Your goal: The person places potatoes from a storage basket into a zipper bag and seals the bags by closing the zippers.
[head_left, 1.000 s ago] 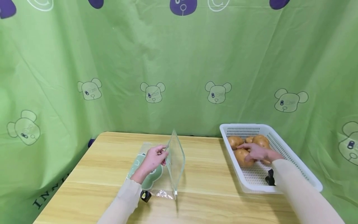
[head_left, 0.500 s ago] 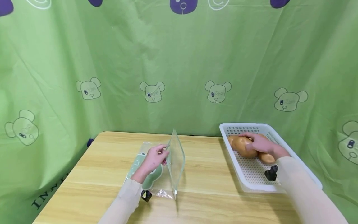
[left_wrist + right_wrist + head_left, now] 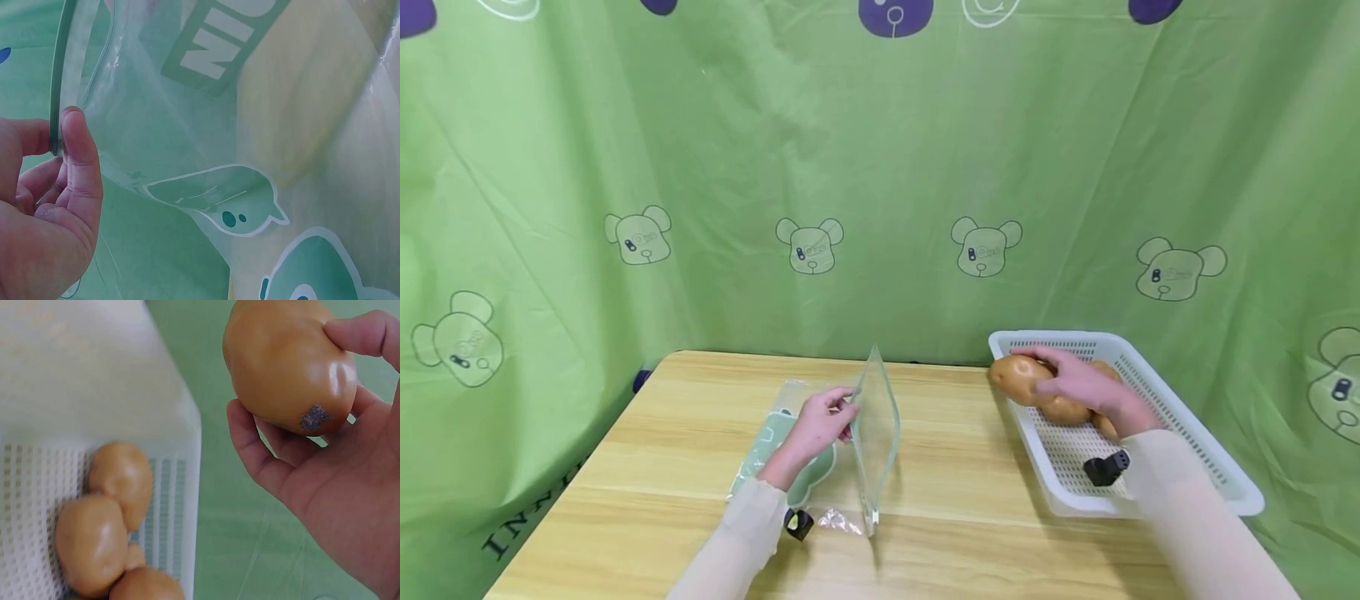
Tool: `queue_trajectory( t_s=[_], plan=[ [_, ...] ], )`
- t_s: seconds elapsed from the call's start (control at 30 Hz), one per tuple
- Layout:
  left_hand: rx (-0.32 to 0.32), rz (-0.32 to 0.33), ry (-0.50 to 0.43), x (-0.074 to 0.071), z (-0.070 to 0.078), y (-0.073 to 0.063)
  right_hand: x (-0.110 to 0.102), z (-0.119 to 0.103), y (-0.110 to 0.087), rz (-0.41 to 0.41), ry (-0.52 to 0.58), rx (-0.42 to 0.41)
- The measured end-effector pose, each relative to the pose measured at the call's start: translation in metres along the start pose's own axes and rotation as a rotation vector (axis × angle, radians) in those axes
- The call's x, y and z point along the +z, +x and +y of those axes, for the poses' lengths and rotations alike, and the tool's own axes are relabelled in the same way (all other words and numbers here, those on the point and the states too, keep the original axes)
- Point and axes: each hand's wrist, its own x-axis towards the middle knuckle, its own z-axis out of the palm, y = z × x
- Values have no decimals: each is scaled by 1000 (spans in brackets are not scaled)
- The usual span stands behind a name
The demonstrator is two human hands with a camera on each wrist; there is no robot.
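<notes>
My left hand [image 3: 816, 425] pinches the rim of a clear plastic zip bag [image 3: 876, 450] with green print, holding its mouth spread above the table. In the left wrist view, thumb and fingers of the left hand [image 3: 59, 200] grip the green strip along the edge of the bag [image 3: 181, 131]. My right hand [image 3: 1078, 385] holds a brown potato [image 3: 1018, 380] over the basket's left rim. Up close in the right wrist view, the right hand [image 3: 344, 481] curls round the potato [image 3: 281, 369], which bears a dark grey patch.
A white slatted basket [image 3: 1232, 492] stands at the table's right, with several more potatoes [image 3: 94, 544] inside. Black wrist cameras, left [image 3: 798, 523] and right [image 3: 1105, 468], hang by the sleeves. The wooden table [image 3: 955, 550] backs onto a green curtain [image 3: 895, 167].
My right hand has picked a potato out of the pile and carried it up and left to the basket's rim. The left hand keeps its hold on the bag, nearly still.
</notes>
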Motion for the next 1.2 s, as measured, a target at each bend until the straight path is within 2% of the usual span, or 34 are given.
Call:
queue_trajectory(
  t_s=[0.1, 0.27, 0.37, 0.53, 0.6, 0.73, 0.9, 1.0, 1.2],
  plan=[
    [6, -1, 4, 1, -1, 1, 9, -8, 2, -8, 7, -60],
    [12, 1, 6, 1, 0, 2, 24, -20, 5, -18, -9, -211],
    [9, 3, 7, 2, 0, 3, 33, -29, 7, -51, 49, -225],
    [14, -3, -7, 4, 3, 3, 49, -43, 11, -122, 65, -272],
    [20, -7, -7, 5, 2, 4, 56, -48, 13, -140, 47, -317],
    [13, -13, 6, 6, 2, 5, 71, -55, 17, -165, 86, -394],
    [4, -21, 15, 6, 4, 5, 89, -61, 23, -196, 172, -480],
    [2, -22, 20, 7, 5, 6, 97, -64, 25, -227, 229, -503],
    [10, -22, 18, 11, 7, 6, 113, -72, 31, -308, 303, -437]
  ],
)
